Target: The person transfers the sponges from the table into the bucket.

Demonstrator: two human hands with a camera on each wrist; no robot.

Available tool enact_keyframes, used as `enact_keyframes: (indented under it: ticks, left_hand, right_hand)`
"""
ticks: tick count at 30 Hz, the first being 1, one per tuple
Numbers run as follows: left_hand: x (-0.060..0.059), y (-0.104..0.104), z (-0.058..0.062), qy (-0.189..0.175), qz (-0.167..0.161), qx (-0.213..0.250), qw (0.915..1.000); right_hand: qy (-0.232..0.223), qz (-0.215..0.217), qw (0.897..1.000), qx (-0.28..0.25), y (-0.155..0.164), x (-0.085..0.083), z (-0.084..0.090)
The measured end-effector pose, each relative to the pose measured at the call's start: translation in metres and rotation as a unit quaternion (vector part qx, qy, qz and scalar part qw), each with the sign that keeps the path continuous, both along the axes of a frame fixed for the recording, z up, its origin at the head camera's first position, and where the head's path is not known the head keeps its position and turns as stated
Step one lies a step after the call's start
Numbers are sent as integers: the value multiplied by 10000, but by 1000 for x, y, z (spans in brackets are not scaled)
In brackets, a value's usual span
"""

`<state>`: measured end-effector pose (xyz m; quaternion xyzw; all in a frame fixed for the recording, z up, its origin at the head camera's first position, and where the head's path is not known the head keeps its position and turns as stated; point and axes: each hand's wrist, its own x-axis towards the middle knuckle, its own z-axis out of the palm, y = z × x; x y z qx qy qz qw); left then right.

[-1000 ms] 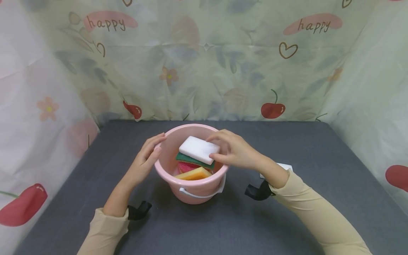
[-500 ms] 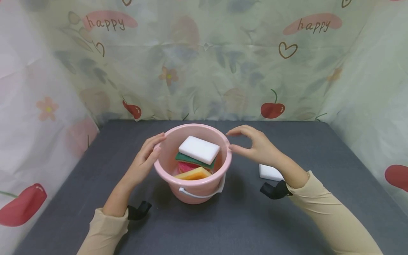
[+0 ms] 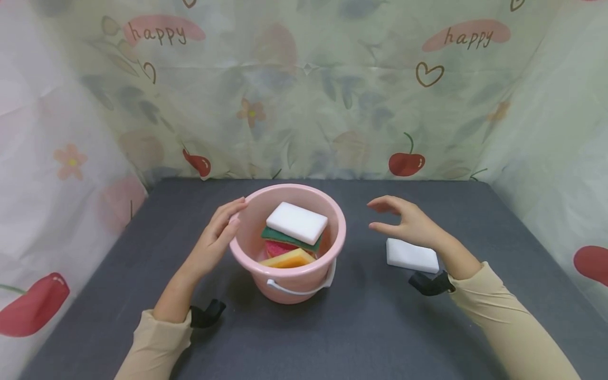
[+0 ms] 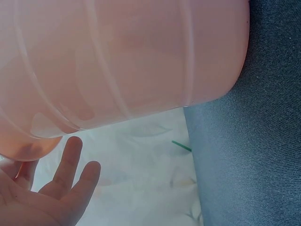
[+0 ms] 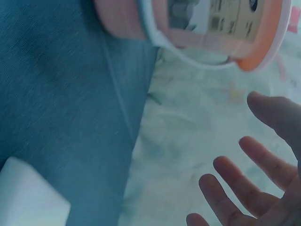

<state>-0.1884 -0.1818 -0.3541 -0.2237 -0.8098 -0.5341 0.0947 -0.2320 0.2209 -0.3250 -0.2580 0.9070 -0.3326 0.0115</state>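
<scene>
A pink bucket (image 3: 290,285) stands on the dark table, its white handle hanging down in front. Inside lie a white sponge block (image 3: 297,221) on top, a green-faced scouring sponge (image 3: 290,238), a red-pink sponge (image 3: 279,248) and a yellow sponge (image 3: 290,259). My left hand (image 3: 212,244) rests with relaxed fingers at the bucket's left rim. My right hand (image 3: 412,222) hovers to the right of the bucket, thumb and fingers spread with nothing between them. Below it, on the table, lies a second white sponge block (image 3: 412,256); its corner also shows in the right wrist view.
The dark cloth-covered table (image 3: 304,343) runs back to a printed curtain (image 3: 304,105) with cherries and flowers. More curtain hangs along both sides. Black wrist mounts (image 3: 207,313) protrude inward from both sleeves. A printed label (image 5: 216,19) is on the bucket's side.
My right hand has let go of the white sponge block in the bucket and moved right, out past the rim. The block on the table has come into view. My left hand stays put.
</scene>
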Motion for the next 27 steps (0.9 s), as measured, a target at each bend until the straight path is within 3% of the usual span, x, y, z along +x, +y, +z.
enact_keyframes:
  ticks: [15,27]
  left_hand:
    - [0,-1,1,-20,-32,-5,10000]
    - [0,-1,0,-65,-80,51,9999]
  right_hand:
    - [-718,60,9967,381,36,-5,-31]
    - [-724,-7,9960,528,56,-1,-46]
